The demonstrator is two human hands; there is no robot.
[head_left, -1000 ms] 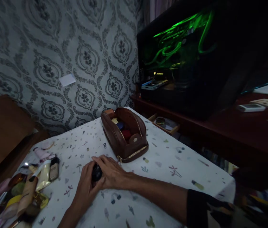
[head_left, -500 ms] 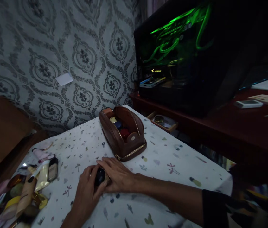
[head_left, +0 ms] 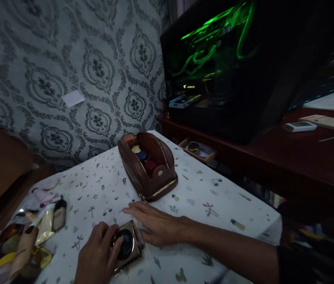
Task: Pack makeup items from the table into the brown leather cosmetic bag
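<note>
A square gold compact point(head_left: 131, 245) with a round black centre is tilted just above or on the tablecloth; I cannot tell which. My left hand point(head_left: 98, 250) grips it from the left, its fingers over the near and left side. My right hand point(head_left: 158, 225) lies to the right of the compact with fingers stretched out, holding nothing; its thumb is close to the compact's edge. Beyond both hands stands an unzipped brown makeup bag point(head_left: 152, 187) with a gold zip. Inside it sit a dark red item point(head_left: 150, 165), a blue one point(head_left: 142, 156) and a yellowish one point(head_left: 136, 149).
Several cosmetics lie heaped at the left edge, among them a cream tube point(head_left: 46, 225) and a foundation bottle point(head_left: 59, 215). A patterned white cloth point(head_left: 96, 177) covers the table. At the right are an open small drawer point(head_left: 207, 158) and a dark computer case point(head_left: 214, 114).
My right hand has come off the compact and opened out to its right. The compact now shows more of its gold face in my left hand. The view has shifted slightly.
</note>
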